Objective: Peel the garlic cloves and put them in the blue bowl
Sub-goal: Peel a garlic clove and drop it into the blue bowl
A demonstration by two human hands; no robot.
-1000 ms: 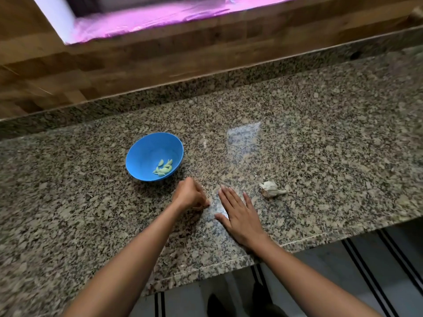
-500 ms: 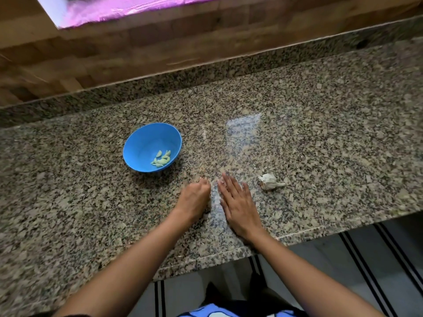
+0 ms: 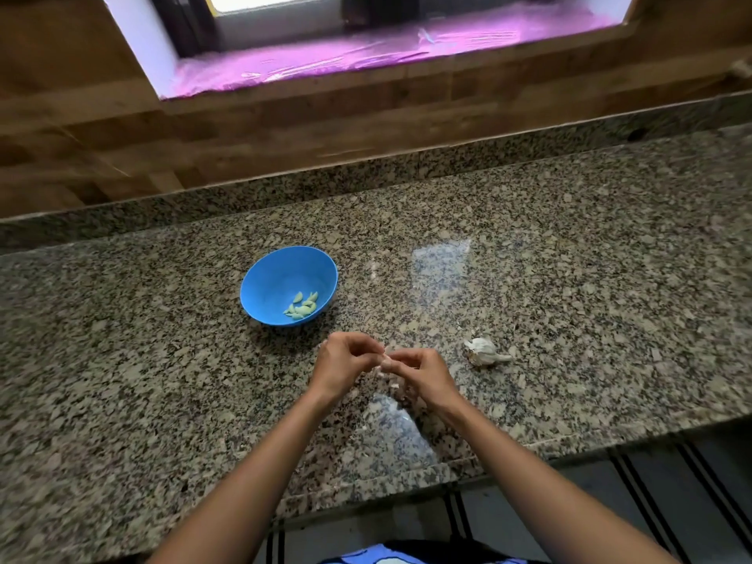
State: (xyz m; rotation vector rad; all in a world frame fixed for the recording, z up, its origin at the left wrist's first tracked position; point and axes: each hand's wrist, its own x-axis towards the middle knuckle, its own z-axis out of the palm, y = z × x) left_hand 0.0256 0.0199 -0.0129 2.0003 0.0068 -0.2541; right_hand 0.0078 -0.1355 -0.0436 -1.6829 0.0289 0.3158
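Note:
The blue bowl (image 3: 264, 278) stands on the granite counter, left of centre, with several pale peeled cloves (image 3: 302, 306) lying in it. In front of the bowl my left hand (image 3: 344, 362) and my right hand (image 3: 423, 374) meet above the counter. Both pinch a small garlic clove (image 3: 386, 360) between their fingertips. Most of the clove is hidden by my fingers. A white garlic bulb remnant (image 3: 484, 352) with papery skin lies to the right of my right hand.
The speckled granite counter (image 3: 569, 278) runs across the view, its front edge just below my wrists. A raised granite strip and a wooden wall stand behind it, under a window sill (image 3: 366, 54). Small bits of white skin (image 3: 392, 386) lie under my hands.
Both hands lay on the counter before, the right one flat; they have lifted and come together, now pinching a clove between them. The camera has tilted up.

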